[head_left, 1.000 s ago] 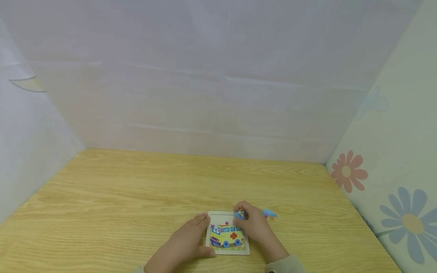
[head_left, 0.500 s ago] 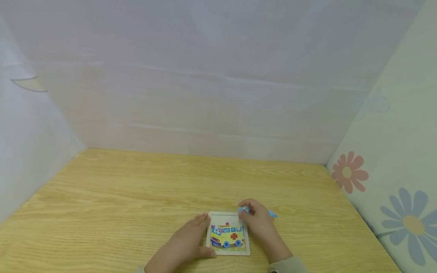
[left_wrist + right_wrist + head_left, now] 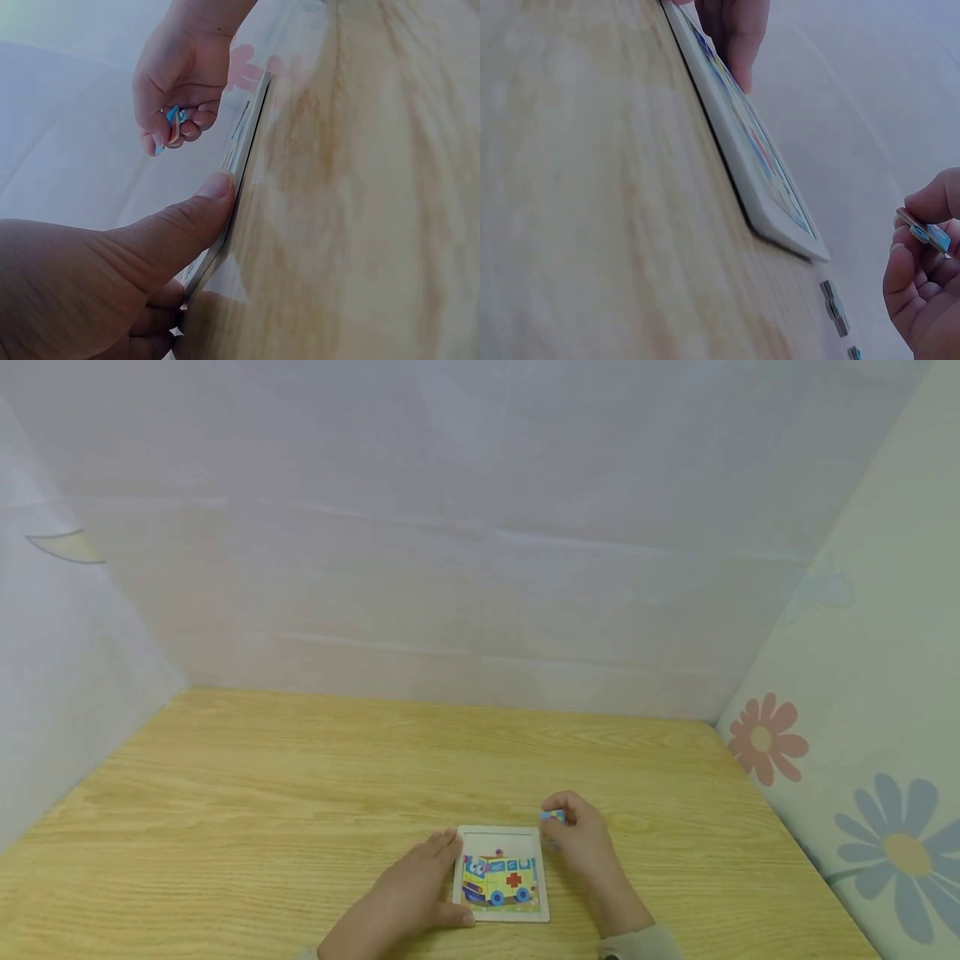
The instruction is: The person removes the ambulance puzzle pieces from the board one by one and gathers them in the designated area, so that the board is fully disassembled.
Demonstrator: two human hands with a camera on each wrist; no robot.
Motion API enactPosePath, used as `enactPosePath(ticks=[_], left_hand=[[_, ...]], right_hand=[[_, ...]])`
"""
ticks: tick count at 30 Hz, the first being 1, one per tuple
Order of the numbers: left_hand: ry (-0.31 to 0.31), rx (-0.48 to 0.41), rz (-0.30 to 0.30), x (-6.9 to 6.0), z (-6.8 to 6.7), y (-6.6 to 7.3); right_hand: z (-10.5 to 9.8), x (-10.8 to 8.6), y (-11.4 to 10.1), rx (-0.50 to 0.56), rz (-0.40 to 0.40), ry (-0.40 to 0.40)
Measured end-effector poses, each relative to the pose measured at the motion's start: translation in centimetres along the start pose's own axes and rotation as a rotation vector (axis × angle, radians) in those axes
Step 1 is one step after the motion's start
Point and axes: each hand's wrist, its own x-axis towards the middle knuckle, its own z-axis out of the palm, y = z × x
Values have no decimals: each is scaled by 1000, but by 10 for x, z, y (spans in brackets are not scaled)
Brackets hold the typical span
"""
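A white-framed jigsaw board (image 3: 543, 881) lies flat on the table, showing a yellow ambulance with a red cross; its upper part is bare white. My left hand (image 3: 405, 889) holds the board at its left side, thumb on the near edge, fingers by the far left corner. Just beyond the board's far right corner, my right hand (image 3: 588, 847) pinches a small blue jigsaw piece (image 3: 553, 817) between thumb and fingers, raised off the table in the right wrist view. In that view, loose jigsaw pieces (image 3: 834, 307) lie past the board's corner; in the head view my right hand hides them.
The wood-grain table (image 3: 300, 793) stretches ahead and to both sides. A pale cloth backdrop (image 3: 480, 568) stands behind it. On the right, a side wall printed with a red flower (image 3: 761, 739) and a blue flower (image 3: 907, 852) borders the table.
My right hand has moved right and away from the board with the pinched jigsaw piece, now covering the loose piece seen earlier on the table. My left hand and the board have stayed put.
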Motion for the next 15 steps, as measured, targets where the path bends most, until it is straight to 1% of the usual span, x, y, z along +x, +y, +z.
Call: enactPosePath(ticks=[6, 13, 15], left_hand=[[-5, -13, -10, -1, 0, 0], [-7, -8, -9, 0, -1, 1], [-6, -10, -9, 0, -1, 1]], right_hand=[[-9, 0, 3, 52, 18, 31], [-20, 1, 10, 77, 38, 61], [-23, 1, 12, 87, 40, 59]])
